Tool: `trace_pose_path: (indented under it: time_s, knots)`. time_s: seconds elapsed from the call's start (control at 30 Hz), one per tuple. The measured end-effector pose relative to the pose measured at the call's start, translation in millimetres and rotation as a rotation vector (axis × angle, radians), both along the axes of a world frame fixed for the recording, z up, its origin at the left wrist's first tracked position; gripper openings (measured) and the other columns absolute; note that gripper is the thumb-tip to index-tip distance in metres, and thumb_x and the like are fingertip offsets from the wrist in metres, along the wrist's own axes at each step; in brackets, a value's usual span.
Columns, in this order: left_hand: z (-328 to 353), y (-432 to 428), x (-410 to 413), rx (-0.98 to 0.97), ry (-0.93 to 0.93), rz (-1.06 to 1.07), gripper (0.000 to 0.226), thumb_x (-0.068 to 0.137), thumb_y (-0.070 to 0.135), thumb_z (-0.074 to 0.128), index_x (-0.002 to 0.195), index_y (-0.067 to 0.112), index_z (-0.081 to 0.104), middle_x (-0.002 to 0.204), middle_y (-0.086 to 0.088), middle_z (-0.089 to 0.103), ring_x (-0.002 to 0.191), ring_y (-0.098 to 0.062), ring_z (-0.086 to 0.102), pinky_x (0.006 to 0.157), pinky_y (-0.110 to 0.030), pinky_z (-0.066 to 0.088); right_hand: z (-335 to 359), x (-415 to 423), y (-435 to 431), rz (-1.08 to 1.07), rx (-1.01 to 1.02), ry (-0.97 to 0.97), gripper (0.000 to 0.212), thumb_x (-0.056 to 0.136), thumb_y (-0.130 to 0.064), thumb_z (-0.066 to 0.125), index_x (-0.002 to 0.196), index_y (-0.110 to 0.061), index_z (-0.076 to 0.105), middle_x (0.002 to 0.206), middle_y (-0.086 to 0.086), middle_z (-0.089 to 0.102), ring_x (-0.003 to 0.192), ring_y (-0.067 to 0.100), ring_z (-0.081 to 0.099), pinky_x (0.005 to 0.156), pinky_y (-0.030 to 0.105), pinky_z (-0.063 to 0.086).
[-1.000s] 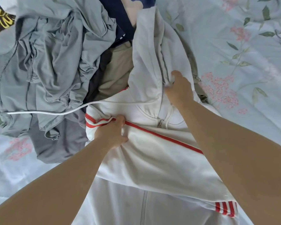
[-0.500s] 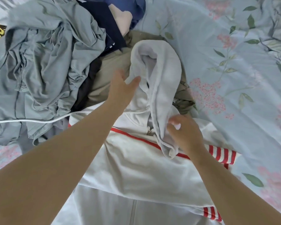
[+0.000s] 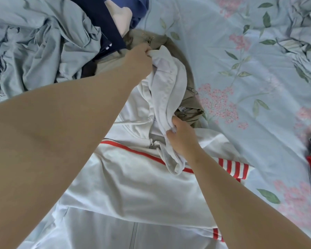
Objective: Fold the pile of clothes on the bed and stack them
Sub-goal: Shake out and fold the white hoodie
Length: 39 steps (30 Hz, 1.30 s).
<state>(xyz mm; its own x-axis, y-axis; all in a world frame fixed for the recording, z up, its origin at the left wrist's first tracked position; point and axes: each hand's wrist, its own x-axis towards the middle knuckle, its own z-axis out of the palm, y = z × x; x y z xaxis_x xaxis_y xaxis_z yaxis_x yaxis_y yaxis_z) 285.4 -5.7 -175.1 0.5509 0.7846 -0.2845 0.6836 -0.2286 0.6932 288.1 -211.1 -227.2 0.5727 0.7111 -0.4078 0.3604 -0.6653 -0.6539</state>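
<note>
Gripping hood (image 3: 169, 87) of white jacket (image 3: 133, 180) at far tip with left hand (image 3: 137, 60), fingers curled on cloth. Pinching hood's near edge with right hand (image 3: 182, 141).

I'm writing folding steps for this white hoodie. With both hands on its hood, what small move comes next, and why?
Probably lay the hood down flat onto the hoodie: the left hand grips its tip, the right hand its lower edge, and a sleeve lies across the front.
</note>
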Motion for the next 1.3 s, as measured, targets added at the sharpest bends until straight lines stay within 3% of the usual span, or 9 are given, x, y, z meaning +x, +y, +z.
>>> trace_pose_path:
  time_s: [0.27, 0.47, 0.57, 0.63, 0.8, 0.9, 0.97, 1.17, 1.3]
  knots:
    - [45.3, -66.0, -74.8, -0.659, -0.433, 0.363, 0.019, 0.095, 0.007, 0.034, 0.098, 0.017, 0.050, 0.055, 0.002, 0.065, 0.054, -0.010, 0.063, 0.045, -0.017, 0.041, 34.5, 9.7, -28.9, -0.433, 0.142, -0.118, 0.017, 0.083, -0.001, 0.047, 0.078, -0.017, 0.053, 0.069, 0.003, 0.051, 0.070, 0.026, 0.047, 0.056, 0.029, 0.034]
    - [74.1, -146.0, -208.8, -0.966, -0.669, 0.122, 0.017, 0.079, 0.027, 0.062, 0.065, 0.019, 0.068, 0.072, 0.000, 0.067, 0.071, -0.015, 0.064, 0.067, -0.028, 0.051, 93.1, -7.6, -97.8, -0.866, 0.823, 0.648, 0.046, 0.089, 0.002, 0.039, 0.090, -0.031, 0.070, 0.094, -0.007, 0.070, 0.089, 0.011, 0.066, 0.076, 0.025, 0.056]
    - [51.4, -171.3, -265.7, -0.952, -0.055, -0.070, 0.023, 0.069, 0.043, 0.063, 0.073, 0.022, 0.070, 0.093, 0.005, 0.069, 0.097, -0.012, 0.061, 0.086, -0.029, 0.047, 83.6, -48.8, -141.8, -1.145, 0.556, 0.810, 0.027, 0.091, -0.011, 0.046, 0.094, -0.029, 0.065, 0.092, -0.004, 0.065, 0.084, 0.016, 0.062, 0.076, 0.030, 0.050]
    - [31.3, -184.1, -281.8, -0.870, 0.224, 0.115, 0.025, 0.084, 0.044, 0.061, 0.092, 0.022, 0.069, 0.111, 0.006, 0.065, 0.107, -0.012, 0.057, 0.093, -0.033, 0.045, 68.7, -80.6, -159.9, -1.300, 0.289, 0.926, 0.016, 0.094, -0.033, 0.050, 0.104, -0.024, 0.059, 0.101, 0.004, 0.059, 0.087, 0.021, 0.057, 0.087, 0.038, 0.042]
    - [3.1, -202.0, -259.6, -0.809, -0.042, 0.528, 0.048, 0.086, 0.052, 0.057, 0.118, 0.017, 0.049, 0.110, 0.000, 0.062, 0.092, -0.016, 0.059, 0.080, -0.035, 0.047, 52.7, -134.9, -159.9, -1.243, 0.137, 1.016, 0.051, 0.087, -0.059, 0.051, 0.122, -0.023, 0.049, 0.107, 0.002, 0.061, 0.103, 0.026, 0.057, 0.094, 0.046, 0.041]
    - [-13.6, -206.4, -246.0, -0.656, 0.003, 0.639, 0.058, 0.078, 0.027, 0.074, 0.124, 0.007, 0.045, 0.102, -0.006, 0.056, 0.089, -0.024, 0.054, 0.086, -0.041, 0.049, 44.7, -140.6, -150.7, -1.122, 0.093, 0.926, 0.042, 0.087, -0.035, 0.065, 0.124, -0.022, 0.050, 0.116, 0.002, 0.059, 0.108, 0.027, 0.057, 0.091, 0.045, 0.048]
    - [-12.4, -210.1, -242.5, -0.697, 0.030, 0.633, 0.024, 0.074, 0.014, 0.066, 0.095, 0.005, 0.058, 0.093, -0.012, 0.054, 0.083, -0.023, 0.050, 0.075, -0.037, 0.045, 42.7, -138.1, -142.8, -1.136, 0.101, 0.897, 0.038, 0.089, -0.011, 0.059, 0.126, -0.012, 0.051, 0.115, 0.007, 0.060, 0.104, 0.027, 0.058, 0.089, 0.042, 0.049]
    - [11.7, -206.2, -273.5, -1.188, -0.659, 0.560, 0.029, 0.088, 0.003, 0.044, 0.106, 0.013, 0.065, 0.102, -0.005, 0.072, 0.090, -0.018, 0.069, 0.073, -0.033, 0.057, 63.2, -124.7, -166.0, -1.116, 0.800, 1.313, 0.047, 0.075, 0.003, 0.043, 0.113, -0.017, 0.063, 0.107, 0.004, 0.071, 0.098, 0.022, 0.068, 0.086, 0.039, 0.055]
    - [-7.9, -224.3, -307.9, -0.741, -0.050, 0.602, 0.020, 0.086, 0.000, 0.047, 0.099, 0.011, 0.057, 0.079, -0.005, 0.059, 0.068, -0.018, 0.055, 0.073, -0.032, 0.048, 44.1, -157.2, -204.3, -1.062, -0.021, 0.860, 0.017, 0.086, 0.003, 0.042, 0.088, -0.009, 0.054, 0.073, 0.008, 0.054, 0.065, 0.020, 0.051, 0.056, 0.023, 0.041]
